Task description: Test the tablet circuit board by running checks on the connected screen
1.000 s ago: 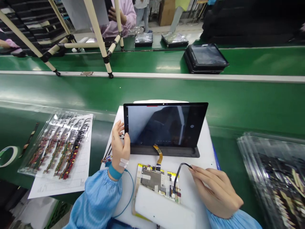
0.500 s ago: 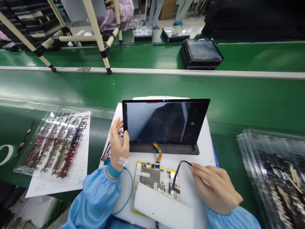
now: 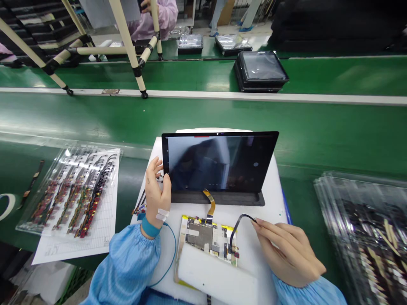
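A black tablet screen panel stands upright in a dark slotted holder on a white pad. My left hand grips the panel's lower left edge, thumb in front and fingers behind. An orange flex ribbon runs from the panel down to a circuit board lying on the pad. My right hand pinches the free end of a thin black cable that rises from the board. A white foam block covers the board's near part.
A clear tray of flex cables lies on a paper sheet to the left. More clear trays sit at the right. A stack of black panels rests on the far green conveyor. A person in pink works behind a pipe frame.
Both hands keep their holds. The view has shifted slightly, and the stack of black panels on the far belt has moved to the left.
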Available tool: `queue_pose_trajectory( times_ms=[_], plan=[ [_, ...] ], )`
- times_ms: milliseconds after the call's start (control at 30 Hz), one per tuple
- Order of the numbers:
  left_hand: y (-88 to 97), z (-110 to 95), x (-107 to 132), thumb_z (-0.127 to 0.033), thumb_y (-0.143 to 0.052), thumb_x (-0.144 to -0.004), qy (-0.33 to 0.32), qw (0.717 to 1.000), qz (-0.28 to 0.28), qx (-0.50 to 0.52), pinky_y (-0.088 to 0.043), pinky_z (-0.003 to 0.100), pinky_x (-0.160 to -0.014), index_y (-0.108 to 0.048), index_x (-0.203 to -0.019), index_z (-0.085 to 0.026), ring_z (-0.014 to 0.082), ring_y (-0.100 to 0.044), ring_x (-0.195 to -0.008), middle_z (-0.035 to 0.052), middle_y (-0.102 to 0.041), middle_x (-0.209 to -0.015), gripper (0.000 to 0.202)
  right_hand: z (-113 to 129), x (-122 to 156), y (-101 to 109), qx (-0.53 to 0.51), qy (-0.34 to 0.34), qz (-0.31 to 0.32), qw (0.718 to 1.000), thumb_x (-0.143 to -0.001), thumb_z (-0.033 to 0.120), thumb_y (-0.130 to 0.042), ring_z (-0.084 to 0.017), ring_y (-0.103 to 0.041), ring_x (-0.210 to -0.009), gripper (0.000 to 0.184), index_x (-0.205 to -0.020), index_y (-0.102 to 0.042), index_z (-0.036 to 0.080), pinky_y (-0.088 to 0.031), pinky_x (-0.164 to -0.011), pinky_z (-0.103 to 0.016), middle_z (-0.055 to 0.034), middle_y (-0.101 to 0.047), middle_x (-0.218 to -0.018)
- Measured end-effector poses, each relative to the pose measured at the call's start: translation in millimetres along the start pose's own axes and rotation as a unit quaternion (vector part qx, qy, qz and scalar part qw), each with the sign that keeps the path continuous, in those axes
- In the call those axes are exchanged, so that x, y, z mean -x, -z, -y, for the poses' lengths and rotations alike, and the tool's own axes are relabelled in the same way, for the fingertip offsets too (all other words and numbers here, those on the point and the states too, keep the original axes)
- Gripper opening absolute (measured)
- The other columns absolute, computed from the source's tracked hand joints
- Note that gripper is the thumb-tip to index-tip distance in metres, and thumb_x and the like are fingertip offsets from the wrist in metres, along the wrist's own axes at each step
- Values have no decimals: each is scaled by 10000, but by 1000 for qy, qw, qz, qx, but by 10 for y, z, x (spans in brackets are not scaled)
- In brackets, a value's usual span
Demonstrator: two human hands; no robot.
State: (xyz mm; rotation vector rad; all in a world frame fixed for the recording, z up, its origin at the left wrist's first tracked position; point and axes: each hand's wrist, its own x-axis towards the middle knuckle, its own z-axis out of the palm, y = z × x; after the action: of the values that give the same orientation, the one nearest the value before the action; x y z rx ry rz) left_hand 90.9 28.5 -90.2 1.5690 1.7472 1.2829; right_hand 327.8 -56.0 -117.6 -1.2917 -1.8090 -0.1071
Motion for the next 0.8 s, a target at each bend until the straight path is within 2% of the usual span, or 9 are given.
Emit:
queue_pose_trajectory(
  times_ms=[233, 600, 800],
  plan=[
    [0, -3, 3, -183, -432, -835, -3, 1000, -1, 1, -428, 340, -910, -388, -1267, -195, 188, -547, -1052, 113, -524, -1192, 434, -34, 45, -2, 0, 5, 3, 1000, -745, -1, -661, -117, -549, -632, 262, -887, -627, 216, -475, -575, -256, 17, -655, -801],
    [5, 7, 0, -205, -443, -833, -5, 1000, -3, 1, -435, 365, -910, -392, -1267, -182, 207, -559, -1051, 124, -533, -1185, 437, -21, 40, -4, -2, 13, 1, 1000, -700, -45, -677, -119, -534, -656, 285, -864, -616, 179, -470, -595, -254, -11, -654, -800],
    [-28, 16, -5, -249, -542, -779, -13, 1000, -13, -24, -454, 376, -887, -410, -1245, -181, 218, -576, -1026, 122, -562, -1150, 489, -42, 77, -7, -12, 5, -2, 1000, -707, -46, -669, -122, -537, -656, 307, -895, -626, 193, -472, -596, -257, -7, -655, -811]
  ],
)
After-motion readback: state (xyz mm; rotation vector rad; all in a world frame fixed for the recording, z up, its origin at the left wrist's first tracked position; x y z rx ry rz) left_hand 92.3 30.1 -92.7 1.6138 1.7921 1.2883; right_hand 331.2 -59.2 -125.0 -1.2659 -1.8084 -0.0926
